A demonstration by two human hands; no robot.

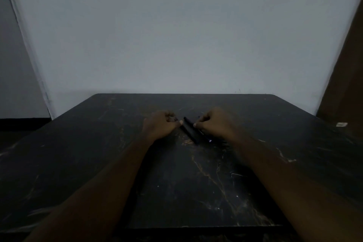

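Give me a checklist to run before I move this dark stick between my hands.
1. Right hand pinches the stick near its far end: ok.
2. Left hand grip: the thumb tip meets the stick, but a full pinch is unclear: cannot tell.
3. Stick's near end rests on the table: ok.
4. One stick or two side by side: cannot tell, too dark.
5. Small white tag at the table's right edge, far from both hands: ok.
6. Lighting is dim: not ok.
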